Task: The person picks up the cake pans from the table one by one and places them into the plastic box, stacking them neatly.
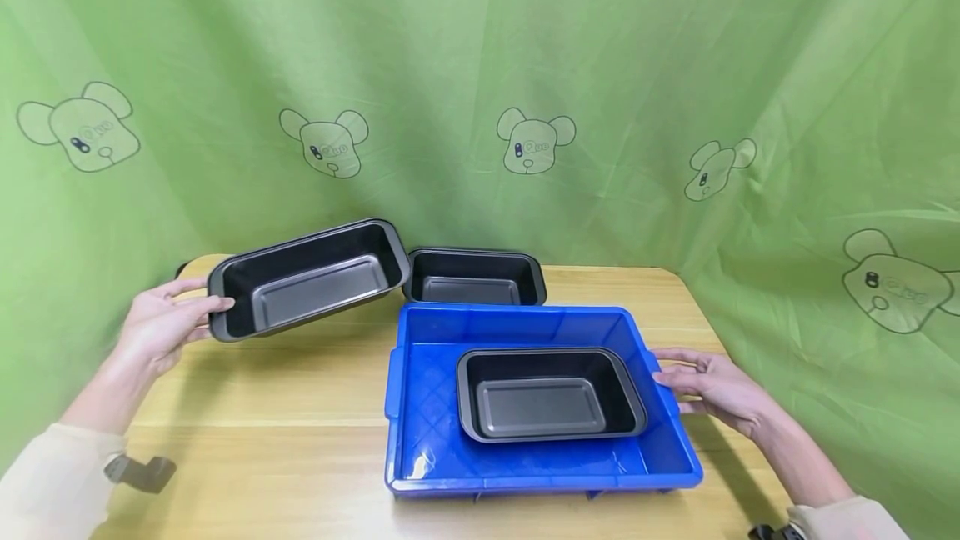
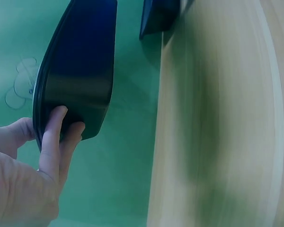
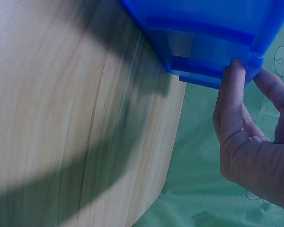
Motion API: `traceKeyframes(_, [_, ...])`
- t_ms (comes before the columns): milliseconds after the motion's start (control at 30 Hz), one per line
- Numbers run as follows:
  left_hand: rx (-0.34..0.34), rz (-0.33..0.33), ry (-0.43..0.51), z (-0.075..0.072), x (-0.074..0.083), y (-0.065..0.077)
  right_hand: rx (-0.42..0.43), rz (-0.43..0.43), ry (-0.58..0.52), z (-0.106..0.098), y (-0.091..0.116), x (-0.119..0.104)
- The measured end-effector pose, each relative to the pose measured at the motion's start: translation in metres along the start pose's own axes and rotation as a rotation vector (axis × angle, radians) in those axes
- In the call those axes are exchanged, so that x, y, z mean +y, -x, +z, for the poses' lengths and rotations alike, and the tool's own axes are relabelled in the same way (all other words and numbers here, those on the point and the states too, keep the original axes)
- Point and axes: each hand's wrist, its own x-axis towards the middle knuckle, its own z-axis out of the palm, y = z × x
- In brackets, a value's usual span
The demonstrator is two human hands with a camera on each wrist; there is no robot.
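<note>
My left hand (image 1: pixel 160 325) pinches the left end of a dark loaf pan (image 1: pixel 318 283), thumb over the rim and fingers against the outer wall. That pan (image 2: pixel 80 71) is raised off the table and tilted, its right end higher. With thumb and fingers, my right hand (image 1: pixel 716 390) grips the right rim of a blue plastic tray (image 1: pixel 427 482). The right wrist view shows fingers under the lip of the tray (image 3: pixel 199 38). Inside the tray lies another loaf pan (image 1: pixel 540 407), toward the right side.
A third loaf pan (image 1: pixel 472 277) stands behind the tray, partly hidden by its back wall. The wooden table (image 1: pixel 285 440) reaches back to a green curtain (image 1: pixel 450 40) with printed bear heads, which also hangs along both sides.
</note>
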Motion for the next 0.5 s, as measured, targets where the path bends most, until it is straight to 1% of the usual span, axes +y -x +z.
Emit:
traceKeyframes(100, [-0.017, 0.014, -0.012, 0.006, 0.002, 0.004, 0.005, 0.002, 0.004, 0.0, 0.0, -0.001])
traceKeyframes(333, [-0.05, 0.043, 0.02, 0.02, 0.007, 0.011, 0.004, 0.003, 0.006, 0.001, 0.0, -0.001])
traceKeyframes(500, [-0.066, 0.047, -0.002, 0.03, 0.013, 0.014, 0.006, 0.007, 0.01, 0.001, 0.0, -0.001])
